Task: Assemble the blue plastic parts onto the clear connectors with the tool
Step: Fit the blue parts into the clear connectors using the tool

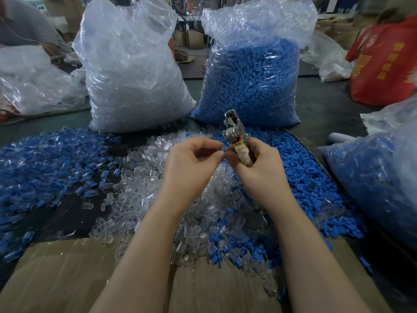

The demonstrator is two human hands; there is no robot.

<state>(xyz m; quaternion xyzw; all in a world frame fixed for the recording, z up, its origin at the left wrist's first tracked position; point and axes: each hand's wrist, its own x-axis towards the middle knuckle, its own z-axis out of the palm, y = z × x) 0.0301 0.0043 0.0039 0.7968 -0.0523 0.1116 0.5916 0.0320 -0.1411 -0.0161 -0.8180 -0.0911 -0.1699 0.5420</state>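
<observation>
My right hand (259,163) grips a metal plier-like tool (234,128) by its tape-wrapped handle, jaws pointing up and away. My left hand (191,161) is raised beside it, thumb and forefinger pinched together at the handle's left side; whatever small part they hold is too small to make out. Below both hands lies a heap of clear connectors (158,177). Loose blue plastic parts (300,177) are piled to the right. At the left spreads a pile of assembled blue-and-clear pieces (45,163).
Two tall plastic bags stand behind the piles, one of clear connectors (133,71), one of blue parts (250,82). Another bag of blue pieces (379,181) leans at the right, with a red bag (388,64) behind it. Cardboard (67,274) covers the near table edge.
</observation>
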